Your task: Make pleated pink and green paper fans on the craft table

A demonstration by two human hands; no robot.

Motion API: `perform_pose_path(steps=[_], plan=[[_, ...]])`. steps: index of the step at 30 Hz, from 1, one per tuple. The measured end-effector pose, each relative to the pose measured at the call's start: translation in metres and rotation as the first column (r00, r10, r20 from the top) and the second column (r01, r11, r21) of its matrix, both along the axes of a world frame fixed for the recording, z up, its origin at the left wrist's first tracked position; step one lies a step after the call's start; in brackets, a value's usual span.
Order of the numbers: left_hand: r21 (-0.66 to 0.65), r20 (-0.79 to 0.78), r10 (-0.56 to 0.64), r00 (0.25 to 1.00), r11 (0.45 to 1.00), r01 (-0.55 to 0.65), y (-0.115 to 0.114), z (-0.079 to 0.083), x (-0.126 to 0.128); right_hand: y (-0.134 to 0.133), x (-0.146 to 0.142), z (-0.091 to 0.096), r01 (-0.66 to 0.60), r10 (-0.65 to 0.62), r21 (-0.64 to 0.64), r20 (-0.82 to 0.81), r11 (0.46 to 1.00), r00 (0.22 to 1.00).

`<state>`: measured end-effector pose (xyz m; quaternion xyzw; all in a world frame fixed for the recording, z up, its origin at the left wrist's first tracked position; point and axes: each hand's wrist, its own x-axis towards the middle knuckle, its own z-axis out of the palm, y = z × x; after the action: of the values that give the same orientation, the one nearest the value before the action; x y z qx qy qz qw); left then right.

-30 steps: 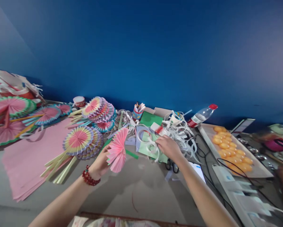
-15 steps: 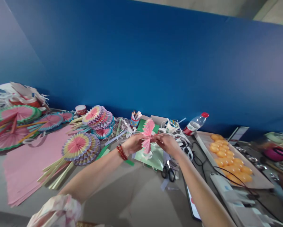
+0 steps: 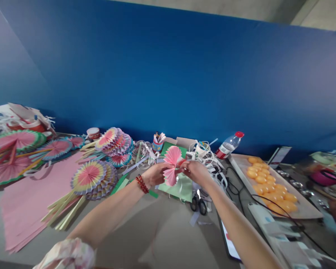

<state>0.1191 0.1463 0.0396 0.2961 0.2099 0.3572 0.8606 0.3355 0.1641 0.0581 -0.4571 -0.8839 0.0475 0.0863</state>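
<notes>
A pleated pink paper fan [image 3: 172, 155] stands spread into two half-rounds, upper and lower, above the middle of the table. My left hand [image 3: 156, 175], with a red bead bracelet on its wrist, pinches it at the waist from the left. From the right, the closed fingers of my right hand [image 3: 195, 171] meet the same waist; a small red bit shows beside them, too small to name. Underneath lies pale green paper [image 3: 181, 188]. Black-handled scissors [image 3: 198, 203] rest just below my right hand.
Finished paper fans [image 3: 93, 177] and pink sheets [image 3: 30, 201] cover the left side. A decorated pen cup [image 3: 158, 144], white strips and a bottle [image 3: 229, 145] stand along the blue partition. On the right are a tray of orange balls [image 3: 236, 164], cables, a power strip and a phone [image 3: 229, 239].
The pink fan has turned a little, its upper half opening wider to the left. A red bit now shows by my right fingers. The view has shifted slightly.
</notes>
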Motion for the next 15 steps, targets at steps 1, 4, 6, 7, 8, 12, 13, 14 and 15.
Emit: perform_pose_path(steps=[1,4,6,7,8,12,13,14,15], plan=[[-0.005,0.0,-0.018,1.0,1.0,0.018,0.004,0.0,0.002,0.0,0.0,0.002,0.03,-0.03,0.01,-0.019,1.0,0.999],[-0.021,-0.008,-0.072,0.997,0.997,0.072,0.013,0.001,0.008,0.0,-0.001,0.006,0.113,-0.109,0.04,-0.104,0.993,0.989],[-0.019,-0.011,-0.093,0.996,0.995,0.093,0.016,0.0,0.013,0.001,-0.002,0.006,0.147,-0.135,0.053,-0.177,0.988,0.975],[-0.014,-0.015,-0.101,0.995,0.995,0.101,0.016,0.0,0.014,0.003,-0.002,0.006,0.161,-0.145,0.057,-0.218,0.985,0.965],[-0.009,-0.023,-0.109,0.994,0.994,0.108,0.016,0.001,0.014,0.006,-0.001,0.005,0.178,-0.157,0.057,-0.262,0.982,0.952],[0.021,-0.113,-0.122,0.986,0.992,0.125,0.009,0.008,-0.009,0.024,0.019,0.002,0.297,-0.251,0.022,-0.474,0.955,0.844],[0.037,-0.138,-0.105,0.985,0.993,0.111,0.008,0.013,-0.022,0.029,0.028,0.0,0.337,-0.284,0.005,-0.527,0.941,0.801],[0.059,-0.16,-0.078,0.984,0.994,0.089,0.008,0.019,-0.038,0.034,0.036,-0.001,0.38,-0.318,-0.012,-0.574,0.925,0.755],[0.083,-0.181,-0.048,0.982,0.995,0.064,0.008,0.026,-0.057,0.038,0.045,-0.004,0.421,-0.348,-0.029,-0.614,0.907,0.708]])
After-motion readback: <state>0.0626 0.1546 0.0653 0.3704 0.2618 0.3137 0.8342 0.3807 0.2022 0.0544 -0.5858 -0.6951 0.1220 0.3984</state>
